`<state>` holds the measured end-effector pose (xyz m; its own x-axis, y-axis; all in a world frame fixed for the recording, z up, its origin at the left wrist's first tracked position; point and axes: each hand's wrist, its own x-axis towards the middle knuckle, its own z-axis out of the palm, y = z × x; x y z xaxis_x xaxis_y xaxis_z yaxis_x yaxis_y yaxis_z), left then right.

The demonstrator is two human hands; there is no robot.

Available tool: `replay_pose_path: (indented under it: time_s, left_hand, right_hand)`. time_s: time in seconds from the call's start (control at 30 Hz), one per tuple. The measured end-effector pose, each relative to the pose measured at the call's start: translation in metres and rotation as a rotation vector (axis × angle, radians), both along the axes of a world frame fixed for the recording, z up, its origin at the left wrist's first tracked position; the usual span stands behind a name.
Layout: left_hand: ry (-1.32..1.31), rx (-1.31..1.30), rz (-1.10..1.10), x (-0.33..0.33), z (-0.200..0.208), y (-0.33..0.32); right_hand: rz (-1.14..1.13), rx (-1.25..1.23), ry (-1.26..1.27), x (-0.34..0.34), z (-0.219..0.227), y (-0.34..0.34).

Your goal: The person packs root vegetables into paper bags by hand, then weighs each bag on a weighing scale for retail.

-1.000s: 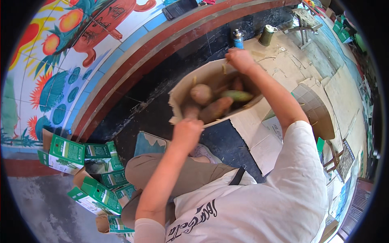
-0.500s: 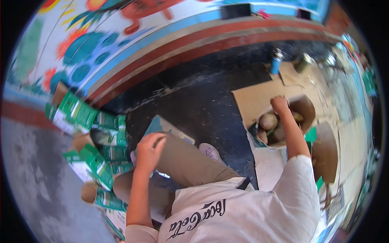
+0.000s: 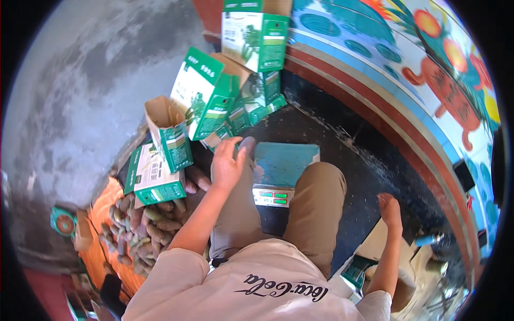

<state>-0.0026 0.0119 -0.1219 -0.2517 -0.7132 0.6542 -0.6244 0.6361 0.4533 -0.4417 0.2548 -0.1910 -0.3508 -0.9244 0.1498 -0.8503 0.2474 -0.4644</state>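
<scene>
My left hand is raised over my left knee, its thumb and fingers apart. Just beyond the fingertips is a rounded grey-purple thing; it looks like a tuber, but I cannot tell whether the hand touches it. Between my knees stands a digital scale with a bare teal platform and a lit display. Off to the right, my right hand hovers with fingers curled in and nothing showing in them. Near its forearm is an open carton, partly hidden by the arm.
Several green-and-white cartons stand at the upper left. Below them, a heap of tubers lies on an orange sheet. A painted wall curves along the upper right. A blue can stands by flat cardboard.
My view has swung left, bringing the scale and tuber heap into sight. My right hand has come away from the carton of tubers. My left hand stays near my knee.
</scene>
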Motion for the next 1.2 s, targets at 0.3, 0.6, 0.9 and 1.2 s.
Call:
replay_pose_path:
  time_s: [0.3, 0.6, 0.9, 1.2]
  left_hand:
    - [-0.111, -0.075, 0.072, 0.014, 0.002, 0.01]
    - [-0.041, -0.078, 0.14, 0.032, 0.001, 0.007]
    - [-0.077, -0.103, 0.156, 0.037, -0.006, 0.002]
    - [-0.061, -0.102, 0.159, 0.039, -0.005, 0.006]
  right_hand:
    - [0.361, -0.243, -0.536, 0.17, 0.117, -0.136]
    - [1.075, -0.648, -0.976, 0.282, 0.265, -0.081]
    - [0.905, -0.714, -0.93, 0.319, 0.281, -0.064]
    - [0.983, -1.085, -1.255, 0.305, 0.276, -0.027]
